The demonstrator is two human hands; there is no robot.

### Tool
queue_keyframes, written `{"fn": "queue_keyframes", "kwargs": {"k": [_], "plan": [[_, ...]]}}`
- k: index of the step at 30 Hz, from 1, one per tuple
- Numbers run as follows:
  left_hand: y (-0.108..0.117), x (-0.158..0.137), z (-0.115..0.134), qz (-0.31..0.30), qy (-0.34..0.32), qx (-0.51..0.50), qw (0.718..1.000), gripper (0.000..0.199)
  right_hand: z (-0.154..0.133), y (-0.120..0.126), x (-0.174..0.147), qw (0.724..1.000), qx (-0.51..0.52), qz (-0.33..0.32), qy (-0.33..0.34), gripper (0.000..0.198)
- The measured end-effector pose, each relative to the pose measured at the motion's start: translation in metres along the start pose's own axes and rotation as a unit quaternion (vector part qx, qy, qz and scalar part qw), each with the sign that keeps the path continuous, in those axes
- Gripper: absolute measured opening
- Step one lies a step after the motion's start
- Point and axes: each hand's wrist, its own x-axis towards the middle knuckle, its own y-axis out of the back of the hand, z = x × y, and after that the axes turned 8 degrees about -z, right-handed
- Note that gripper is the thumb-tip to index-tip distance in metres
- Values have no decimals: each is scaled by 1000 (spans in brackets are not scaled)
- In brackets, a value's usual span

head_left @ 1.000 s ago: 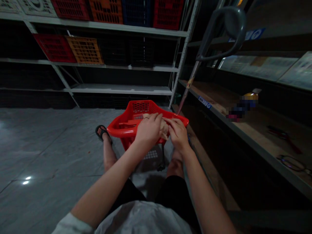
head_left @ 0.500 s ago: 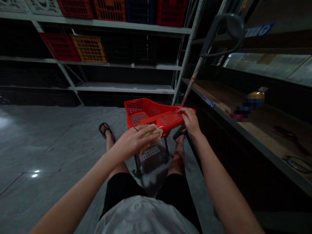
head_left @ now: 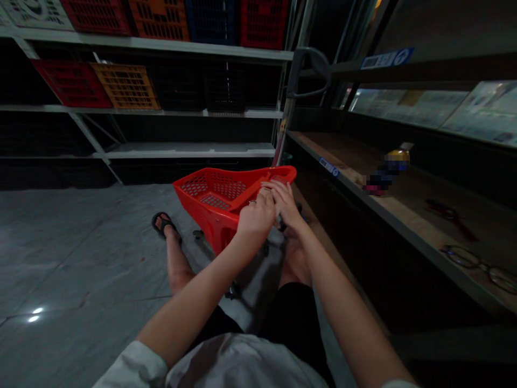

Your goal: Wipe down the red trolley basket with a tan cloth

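Observation:
A small red shopping cart (head_left: 202, 207) with perforated sides stands between my legs. My left hand (head_left: 258, 213) is closed on a crumpled tan rag (head_left: 278, 220) over the cart's near end. Only small bits of the rag show past the fingers. My right hand (head_left: 284, 203) meets the left one there, its fingers stretched out and lying across the left fingertips and the cart's top panel. Both hands cover much of that panel.
A shelf (head_left: 363, 199) on my right bears glasses (head_left: 480, 265), a red-handled tool (head_left: 452, 215) and a blurred-out bottle (head_left: 388, 170). Ahead, a white rack (head_left: 189, 153) carries coloured crates (head_left: 125, 86). A grey-handled pole (head_left: 283, 129) stands behind the cart.
The cart has turned and shifted left in view. My left hand has moved right with the rag, up against my right hand. The right hand has left the cart's right edge.

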Motion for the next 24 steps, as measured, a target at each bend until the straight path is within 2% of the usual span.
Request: {"fn": "queue_keyframes", "kwargs": {"k": [4,7,9,11,15,20,24], "plan": [[-13,-2,-15,44,-127,-20,991,47,34,27,26,999,39,-19,-30,49],[-34,-8,-44,92,-214,-76,969,46,51,39,41,998,48,-31,-19,41],[-53,-7,-68,100,-246,-131,955,45,60,42,48,998,59,-20,-5,34],[-72,-1,-89,94,-218,-187,953,44,68,43,54,996,94,-10,-4,33],[-102,16,-115,72,-94,-257,959,42,86,46,68,989,142,2,-47,34],[-114,34,-116,56,-45,-229,971,40,89,62,60,988,143,23,-45,42],[-116,48,-106,55,-43,-188,980,39,60,68,25,991,135,17,-9,43]]}}
